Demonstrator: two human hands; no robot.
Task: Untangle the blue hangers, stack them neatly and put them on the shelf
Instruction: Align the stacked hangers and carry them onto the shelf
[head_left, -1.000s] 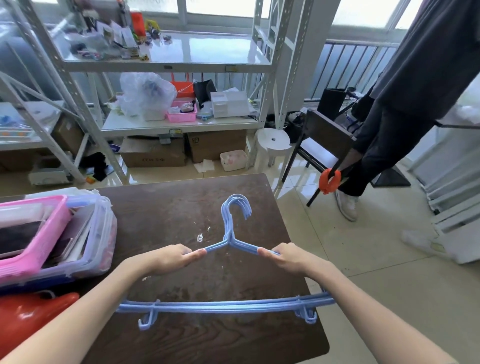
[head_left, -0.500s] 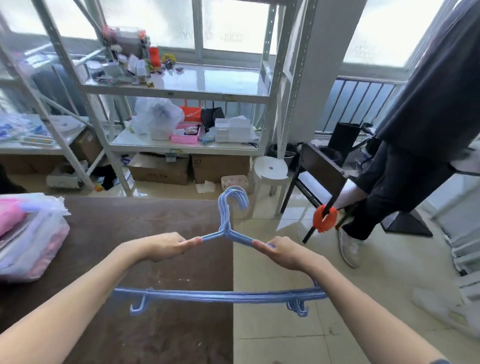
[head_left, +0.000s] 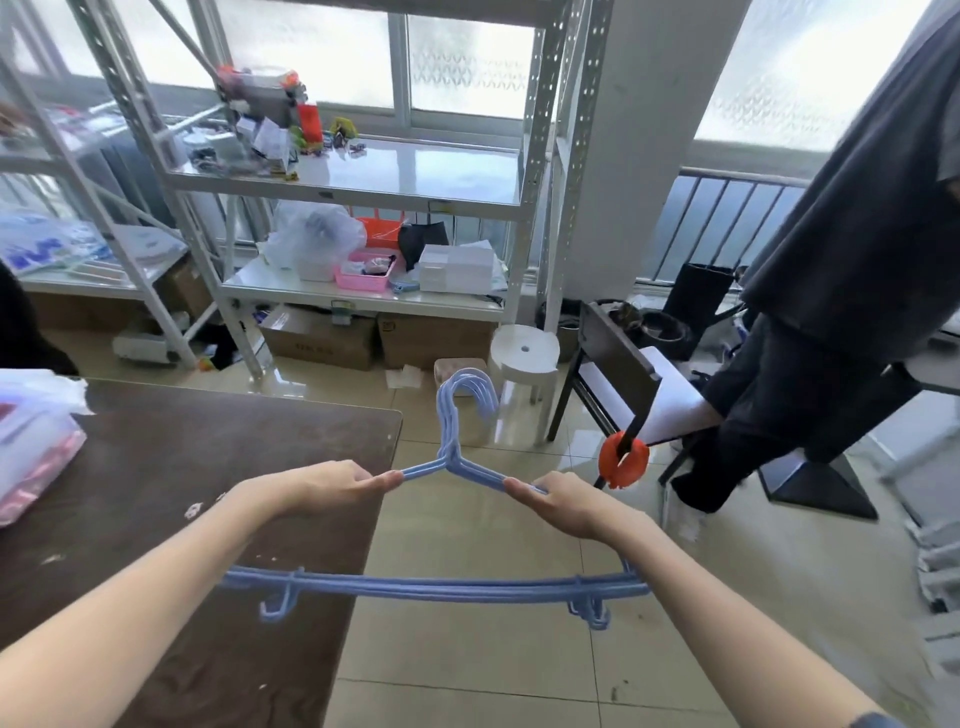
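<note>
A stack of blue hangers (head_left: 441, 590) is held flat in the air, hooks pointing away from me and lined up together. My left hand (head_left: 322, 483) grips the left shoulder of the stack, and my right hand (head_left: 566, 501) grips the right shoulder. The stack hovers over the right edge of the brown table (head_left: 171, 493) and the tiled floor. Ahead stands a white metal shelf unit (head_left: 415, 179) with a glossy upper shelf that is bare on its right half.
A person in dark clothes (head_left: 831, 322) stands at the right beside a dark chair (head_left: 623, 364). A white stool (head_left: 524, 353) and cardboard boxes (head_left: 322, 338) sit under the shelf. A plastic-wrapped bin (head_left: 31, 452) lies on the table's left.
The view has swung right and up, off the table toward the shelf. The hanger stack, still in both hands, now hangs past the table's right edge over the floor.
</note>
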